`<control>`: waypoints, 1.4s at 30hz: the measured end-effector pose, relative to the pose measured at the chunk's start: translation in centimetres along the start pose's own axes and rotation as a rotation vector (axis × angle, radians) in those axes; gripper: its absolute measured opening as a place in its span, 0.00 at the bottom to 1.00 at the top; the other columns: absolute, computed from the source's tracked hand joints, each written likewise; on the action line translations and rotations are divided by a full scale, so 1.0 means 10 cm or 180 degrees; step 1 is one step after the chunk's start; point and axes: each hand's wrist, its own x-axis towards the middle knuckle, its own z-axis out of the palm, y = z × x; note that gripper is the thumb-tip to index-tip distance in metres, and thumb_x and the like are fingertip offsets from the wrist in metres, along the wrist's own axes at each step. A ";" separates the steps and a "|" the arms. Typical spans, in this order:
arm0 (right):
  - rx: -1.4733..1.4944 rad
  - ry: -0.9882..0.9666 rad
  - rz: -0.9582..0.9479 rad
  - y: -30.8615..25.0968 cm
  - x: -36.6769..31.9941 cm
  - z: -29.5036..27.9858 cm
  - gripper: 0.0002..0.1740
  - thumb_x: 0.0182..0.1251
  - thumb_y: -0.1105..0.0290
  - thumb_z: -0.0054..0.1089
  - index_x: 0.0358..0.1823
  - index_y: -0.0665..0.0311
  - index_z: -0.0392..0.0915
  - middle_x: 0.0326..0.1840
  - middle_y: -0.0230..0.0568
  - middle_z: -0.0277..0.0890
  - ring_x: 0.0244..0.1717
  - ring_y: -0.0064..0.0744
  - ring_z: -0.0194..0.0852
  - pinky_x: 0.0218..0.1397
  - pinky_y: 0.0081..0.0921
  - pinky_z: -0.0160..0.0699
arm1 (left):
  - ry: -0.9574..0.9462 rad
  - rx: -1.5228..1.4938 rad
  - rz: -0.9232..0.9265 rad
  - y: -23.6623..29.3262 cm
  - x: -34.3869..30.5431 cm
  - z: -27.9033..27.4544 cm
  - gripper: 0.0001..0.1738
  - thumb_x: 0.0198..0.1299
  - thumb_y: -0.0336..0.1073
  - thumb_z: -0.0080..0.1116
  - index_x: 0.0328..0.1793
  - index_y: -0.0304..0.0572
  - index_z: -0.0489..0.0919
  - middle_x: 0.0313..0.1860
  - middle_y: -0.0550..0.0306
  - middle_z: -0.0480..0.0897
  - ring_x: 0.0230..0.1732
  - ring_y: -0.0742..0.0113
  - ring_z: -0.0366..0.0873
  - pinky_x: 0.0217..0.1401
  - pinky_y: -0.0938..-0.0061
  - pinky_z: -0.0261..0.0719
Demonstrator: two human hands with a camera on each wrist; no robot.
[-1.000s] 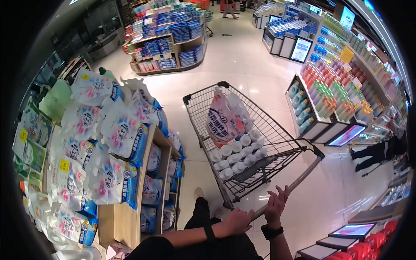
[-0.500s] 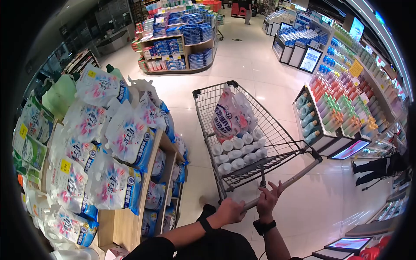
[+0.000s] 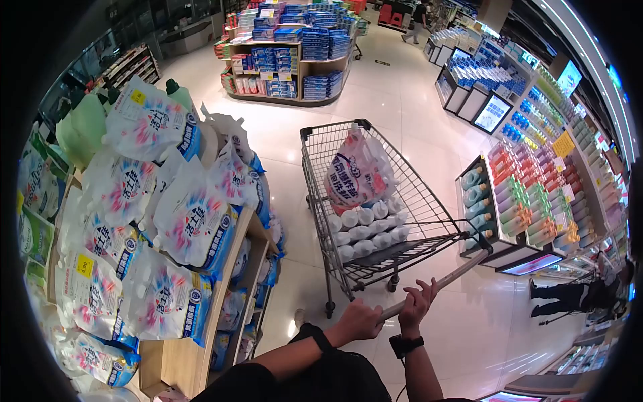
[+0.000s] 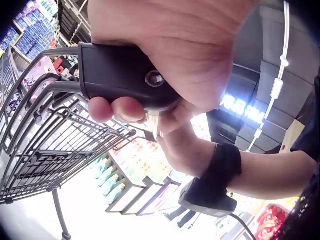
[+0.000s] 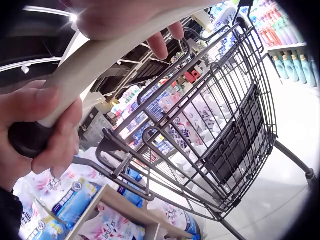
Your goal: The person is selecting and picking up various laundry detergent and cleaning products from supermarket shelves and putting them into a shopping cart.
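Observation:
A wire shopping cart [image 3: 382,262] stands ahead of me. Its grey handle [image 3: 462,269] runs up to the right. My left hand [image 3: 360,320] grips the handle's near end, fingers curled round the black end cap [image 4: 117,70] in the left wrist view. Beside it, my right hand [image 3: 416,303] rests its palm against the bar, with loose fingers [image 5: 157,46] reaching past it. Inside the cart are a large pink-and-white printed bag [image 3: 358,173] and rows of white bottles [image 3: 370,231].
Close on the left, a wooden shelf [image 3: 224,295] is piled with white-and-blue bags [image 3: 194,208]. A shelf of colourful bottles [image 3: 519,194] stands to the right. Ahead is a rounded stand [image 3: 288,99] of blue packs. A person [image 3: 576,295] is at the far right, another person [image 3: 418,21] far ahead.
The view has swung left, so the far stand and right shelf sit further right in it. The cart overlaps the right shelf more. Both hands stay at the handle.

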 end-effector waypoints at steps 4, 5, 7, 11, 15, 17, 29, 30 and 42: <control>0.0014 -0.0001 -0.0041 0.02 0.30 0.25 0.13 0.58 0.77 0.45 0.28 0.64 0.83 0.52 0.44 0.74 0.77 0.59 0.47 0.76 0.50 0.48 | -0.0045 -0.0031 0.0047 -0.24 0.25 -0.16 0.14 0.49 0.43 0.65 0.29 0.42 0.75 0.12 0.54 0.74 0.15 0.51 0.75 0.31 0.62 0.67; 0.0037 0.0023 -0.0074 0.04 0.38 0.30 0.13 0.58 0.77 0.45 0.28 0.65 0.83 0.51 0.44 0.75 0.76 0.59 0.47 0.76 0.50 0.48 | -0.0012 -0.0052 0.0090 -0.30 0.32 -0.19 0.14 0.49 0.43 0.65 0.28 0.42 0.75 0.12 0.54 0.74 0.15 0.51 0.74 0.31 0.62 0.67; 0.0066 0.0017 -0.0102 0.07 0.53 0.42 0.13 0.59 0.77 0.45 0.28 0.65 0.83 0.51 0.44 0.75 0.76 0.58 0.47 0.76 0.49 0.48 | 0.0017 -0.0079 0.0104 -0.42 0.44 -0.21 0.14 0.49 0.43 0.64 0.28 0.42 0.75 0.12 0.54 0.74 0.15 0.51 0.74 0.30 0.61 0.67; 0.0147 -0.0028 -0.0162 0.11 0.86 0.62 0.11 0.56 0.76 0.48 0.27 0.65 0.82 0.51 0.45 0.75 0.75 0.59 0.49 0.75 0.51 0.49 | 0.0133 -0.0109 0.0057 -0.64 0.71 -0.23 0.15 0.48 0.45 0.66 0.28 0.43 0.75 0.11 0.55 0.72 0.15 0.50 0.72 0.30 0.61 0.68; 0.0269 -0.0126 -0.0137 0.17 1.22 0.84 0.11 0.55 0.76 0.47 0.26 0.65 0.82 0.51 0.44 0.75 0.76 0.59 0.47 0.76 0.51 0.47 | 0.0252 -0.0106 -0.0112 -0.82 1.00 -0.25 0.16 0.49 0.46 0.67 0.29 0.43 0.75 0.11 0.55 0.71 0.15 0.51 0.71 0.33 0.64 0.69; 0.0371 -0.0174 -0.0154 0.19 1.41 0.94 0.12 0.55 0.77 0.47 0.25 0.64 0.82 0.52 0.43 0.75 0.77 0.58 0.46 0.76 0.51 0.46 | 0.0300 -0.0082 -0.0232 -0.90 1.15 -0.25 0.16 0.49 0.46 0.67 0.30 0.43 0.76 0.12 0.55 0.72 0.15 0.51 0.72 0.34 0.64 0.69; 0.0586 -0.0460 -0.0489 0.55 2.58 1.46 0.12 0.53 0.78 0.45 0.20 0.64 0.79 0.42 0.41 0.74 0.75 0.59 0.48 0.76 0.52 0.46 | 0.0279 0.0277 -0.0739 -1.24 2.17 -0.28 0.17 0.53 0.48 0.64 0.33 0.42 0.76 0.14 0.53 0.74 0.19 0.51 0.74 0.37 0.63 0.70; 0.0611 -0.0497 -0.0521 0.58 2.68 1.49 0.12 0.53 0.78 0.45 0.20 0.64 0.79 0.42 0.41 0.74 0.75 0.59 0.48 0.76 0.52 0.46 | 0.0297 0.0238 -0.0809 -1.28 2.25 -0.26 0.18 0.52 0.50 0.65 0.32 0.42 0.77 0.14 0.52 0.74 0.20 0.49 0.73 0.36 0.64 0.70; 0.0868 -0.0819 -0.0953 0.92 3.76 1.90 0.12 0.54 0.79 0.47 0.21 0.62 0.81 0.35 0.40 0.72 0.70 0.59 0.54 0.76 0.53 0.48 | 0.0548 0.0277 -0.1300 -1.54 3.15 -0.15 0.18 0.52 0.48 0.66 0.33 0.42 0.76 0.17 0.51 0.75 0.23 0.50 0.74 0.38 0.62 0.68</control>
